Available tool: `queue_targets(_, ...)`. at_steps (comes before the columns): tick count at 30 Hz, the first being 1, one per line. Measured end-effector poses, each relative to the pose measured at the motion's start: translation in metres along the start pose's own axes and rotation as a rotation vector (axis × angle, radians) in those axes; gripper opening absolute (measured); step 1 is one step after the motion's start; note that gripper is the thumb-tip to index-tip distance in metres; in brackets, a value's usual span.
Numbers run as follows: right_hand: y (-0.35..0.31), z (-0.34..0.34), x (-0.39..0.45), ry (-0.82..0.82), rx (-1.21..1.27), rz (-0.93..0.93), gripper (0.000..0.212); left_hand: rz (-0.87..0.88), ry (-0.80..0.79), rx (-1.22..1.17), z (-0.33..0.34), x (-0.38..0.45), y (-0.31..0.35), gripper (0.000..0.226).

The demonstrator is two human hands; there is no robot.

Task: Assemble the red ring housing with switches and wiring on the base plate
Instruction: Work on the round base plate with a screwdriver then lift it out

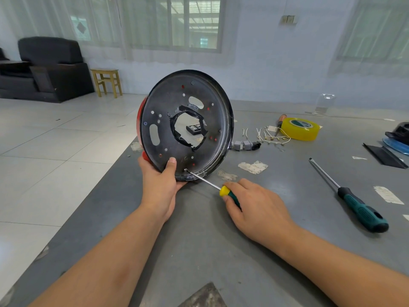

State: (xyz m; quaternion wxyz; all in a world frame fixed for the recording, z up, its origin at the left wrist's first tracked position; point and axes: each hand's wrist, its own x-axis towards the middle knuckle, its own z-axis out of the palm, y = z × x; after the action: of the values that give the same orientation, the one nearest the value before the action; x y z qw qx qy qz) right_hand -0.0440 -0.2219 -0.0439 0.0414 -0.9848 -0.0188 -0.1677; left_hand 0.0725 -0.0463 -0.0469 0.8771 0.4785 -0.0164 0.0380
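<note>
The base plate [188, 127], a dark round disc with a taped centre hole, stands on edge on the grey bench [199, 251], its flat face turned toward the camera. The red ring housing [139, 117] shows only as a red sliver behind its left rim. The left hand [159, 182] grips the plate's lower left edge from below, thumb pressed on the face and fingers wrapped behind. Just right of that thumb, the tip of a small screwdriver [208, 181] touches the plate near its bottom rim; the right hand [256, 207] is closed around its yellow-and-green handle, resting on the bench. Further right lie grey switches [243, 145], loose wires [269, 135], a yellow tape roll [302, 128] and a larger green-handled screwdriver [352, 200], all well apart from both hands.
</note>
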Motion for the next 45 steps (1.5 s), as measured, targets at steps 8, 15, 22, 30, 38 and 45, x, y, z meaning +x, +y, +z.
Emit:
queue_targets(8, -0.003, -0.003, -0.002, 0.028, -0.051, -0.037, 0.038, 0.056, -0.026, 0.056, -0.002, 0.001, -0.003, 0.042)
queue_targets(15, -0.018, -0.012, -0.004, 0.119, -0.204, -0.084, 0.028, 0.124, -0.032, 0.098, -0.002, 0.003, -0.007, 0.042)
queue_targets(22, -0.024, -0.015, -0.005, 0.158, -0.329, -0.081, 0.015, 0.158, -0.045, 0.140, -0.003, 0.004, -0.009, 0.046)
queue_targets(30, -0.021, -0.019, 0.013, -0.155, 0.547, 0.322, 0.027, 0.170, -0.054, 0.235, -0.003, 0.001, -0.007, 0.054)
queue_targets(38, -0.009, -0.027, 0.023, -0.386, 1.141, 0.629, 0.043, 0.172, -0.039, 0.242, -0.001, -0.004, -0.004, 0.059)
queue_targets(45, -0.015, -0.029, 0.020, -0.445, 1.065, 0.602, 0.042, 0.188, -0.035, 0.263, -0.001, -0.006, -0.003, 0.053)
